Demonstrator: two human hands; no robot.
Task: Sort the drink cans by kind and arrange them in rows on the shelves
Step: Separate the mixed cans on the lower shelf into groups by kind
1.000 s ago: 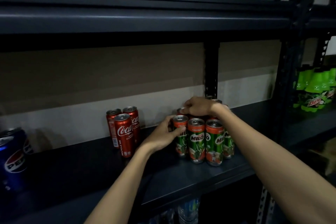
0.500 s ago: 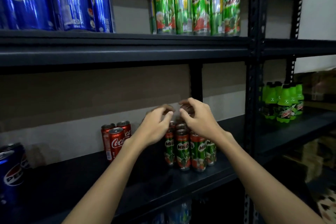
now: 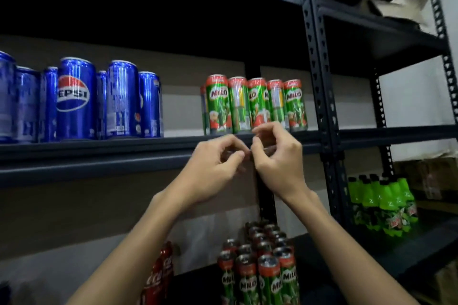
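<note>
Both hands raised before upper shelf [image 3: 99,153] edge, fingers loosely curled; left hand [image 3: 213,168] and right hand [image 3: 277,156] hold no can. Milo cans [image 3: 257,277] clustered on lower shelf, more Milo [image 3: 255,104] rowed above. Judged: slim, rigid, smooth, full-heavy, tip-prone; take mid-body w/ thumb opposite fingers.

**One head-worn view, close to the shelving**

A single wide-angle camera sits on the person's head and faces a dark metal shelf rack [image 3: 314,62] from near, looking straight ahead and slightly upward. Both forearms reach in from the bottom edge, the left hand [image 3: 213,163] and right hand [image 3: 277,156] near frame centre. Straight rack posts bend toward the edges. No second view exists, so nothing overlaps.
</note>
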